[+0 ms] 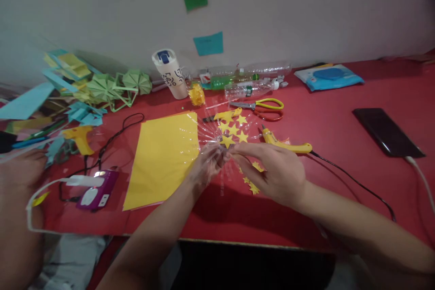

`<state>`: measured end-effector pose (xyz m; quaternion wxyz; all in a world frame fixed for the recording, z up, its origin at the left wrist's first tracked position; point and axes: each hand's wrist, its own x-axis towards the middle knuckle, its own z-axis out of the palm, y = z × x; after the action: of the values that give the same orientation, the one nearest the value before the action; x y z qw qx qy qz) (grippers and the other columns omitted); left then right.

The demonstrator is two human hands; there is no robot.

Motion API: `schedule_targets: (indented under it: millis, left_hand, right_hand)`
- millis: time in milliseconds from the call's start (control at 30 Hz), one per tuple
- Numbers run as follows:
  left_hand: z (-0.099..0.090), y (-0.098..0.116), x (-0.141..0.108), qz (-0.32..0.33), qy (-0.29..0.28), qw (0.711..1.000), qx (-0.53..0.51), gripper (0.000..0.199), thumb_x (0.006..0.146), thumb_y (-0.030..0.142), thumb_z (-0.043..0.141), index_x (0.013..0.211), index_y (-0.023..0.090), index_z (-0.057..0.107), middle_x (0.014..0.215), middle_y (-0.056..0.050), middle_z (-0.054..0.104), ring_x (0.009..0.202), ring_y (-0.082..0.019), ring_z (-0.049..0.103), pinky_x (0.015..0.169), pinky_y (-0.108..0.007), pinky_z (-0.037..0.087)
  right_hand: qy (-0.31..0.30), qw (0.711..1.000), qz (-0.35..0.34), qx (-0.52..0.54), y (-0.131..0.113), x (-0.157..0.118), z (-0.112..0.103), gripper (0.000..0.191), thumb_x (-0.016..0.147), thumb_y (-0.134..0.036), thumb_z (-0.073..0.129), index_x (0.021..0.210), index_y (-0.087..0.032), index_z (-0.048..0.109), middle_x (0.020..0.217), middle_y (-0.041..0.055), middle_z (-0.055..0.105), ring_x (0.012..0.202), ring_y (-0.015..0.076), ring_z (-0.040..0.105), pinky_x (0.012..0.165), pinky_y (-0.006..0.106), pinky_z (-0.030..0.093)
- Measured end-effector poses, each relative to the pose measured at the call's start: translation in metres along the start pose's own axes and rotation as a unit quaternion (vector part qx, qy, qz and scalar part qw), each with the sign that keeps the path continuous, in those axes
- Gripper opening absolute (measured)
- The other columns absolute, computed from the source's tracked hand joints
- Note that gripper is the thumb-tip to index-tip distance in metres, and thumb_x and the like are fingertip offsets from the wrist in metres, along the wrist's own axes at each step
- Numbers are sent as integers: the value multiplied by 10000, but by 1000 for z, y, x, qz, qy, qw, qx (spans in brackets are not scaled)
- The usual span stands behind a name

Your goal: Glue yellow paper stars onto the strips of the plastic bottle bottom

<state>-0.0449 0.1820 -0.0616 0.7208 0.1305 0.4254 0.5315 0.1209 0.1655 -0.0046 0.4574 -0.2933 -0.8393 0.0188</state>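
My left hand (206, 165) is closed around the base of a clear plastic bottle piece (210, 135), its thin cut strips fanned outward. At its middle shows a yellow paper star (227, 141). My right hand (278, 170) pinches close beside that star; its fingertips meet my left fingers, and whatever they grip is hidden. Several more yellow stars (242, 136) appear just beyond, seen among the strips. Others (253, 186) lie on the table below my right palm. A yellow glue gun (288, 146) rests beyond my right hand.
Yellow paper sheets (161, 158) lie left on the red table (340, 181). Scissors (268, 105), a cutter (226, 115), plastic bottles (248, 89), a tumbler (172, 79), wipes (328, 77) and a phone (387, 131) sit around. Another person's arm (20, 181) is beside a purple power strip (98, 192).
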Motion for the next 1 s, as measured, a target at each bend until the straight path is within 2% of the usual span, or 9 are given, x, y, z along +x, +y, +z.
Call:
schedule_targets:
  millis: [67,167,300,500,667,833,1000]
  left_hand:
    - [1,0,0,-2,2,1000,-11,230,713,110,727,601,175,536,560,53,543,551,-84,582,594,-187,485]
    - [-2,0,4,-6,4,1000,-20,158,714,85,687,637,168,577,596,38,596,557,-85,595,594,-184,497]
    - [-6,0,9,-2,-25,999,-26,129,672,79,697,660,163,600,572,34,607,519,-97,604,534,-180,497]
    - [-6,0,8,6,-60,998,-31,107,695,126,711,661,152,613,617,-4,660,520,-102,619,506,-173,497]
    - [-4,2,7,11,-72,997,-14,123,753,148,679,647,150,616,527,15,601,494,-93,586,493,-163,465]
    - [-4,3,9,-10,-48,999,-5,102,786,161,648,694,147,605,683,-22,701,539,-98,611,538,-188,473]
    - [-4,2,10,-11,-12,999,-33,88,759,92,617,692,147,600,600,1,657,527,-98,614,520,-177,470]
  right_hand:
    - [4,1000,-4,0,0,1,0,163,935,-152,546,1041,-223,648,928,16,801,787,156,766,684,255,625]
    - [9,1000,-11,-1,1,2,0,142,933,-150,548,1029,-219,629,914,17,800,781,152,765,694,249,619]
    - [17,999,-32,-1,1,4,-4,147,915,-128,552,1023,-208,612,867,34,793,733,154,752,688,254,611]
    - [-3,999,-26,18,1,10,-19,183,904,-94,531,973,-242,614,852,25,786,718,141,740,603,238,571]
    - [-6,999,-31,6,1,15,-30,155,915,-91,521,901,-224,599,748,23,751,609,109,671,515,220,474]
    - [-25,999,-31,-24,1,13,-18,143,907,-117,558,794,-186,610,617,0,663,537,95,580,526,223,417]
    - [-39,996,-49,-69,2,6,-2,160,933,-164,538,861,-130,676,653,19,698,559,114,601,520,244,402]
